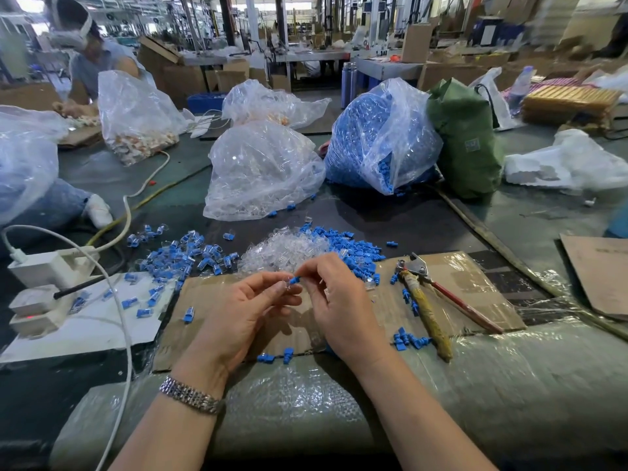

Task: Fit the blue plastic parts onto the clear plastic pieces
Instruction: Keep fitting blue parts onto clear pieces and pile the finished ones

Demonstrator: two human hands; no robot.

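My right hand pinches one blue plastic part between thumb and forefinger, its tip right at the clear plastic piece that my left hand grips in curled fingertips. Both hands meet above the cardboard sheet on the counter. Just beyond them: one heap of clear pieces, one heap of loose blue parts to its right, and a scatter of fitted blue-and-clear ones to its left, too many to count. Near my wrists, two blue parts lie at the cardboard's near edge, and a cluster of about four sits by the pliers. One pair of pliers, wrapped handles, lying on the cardboard to my right. Farther back, one bag of clear pieces and one bag of blue parts, side by side. One bracelet on my left wrist.
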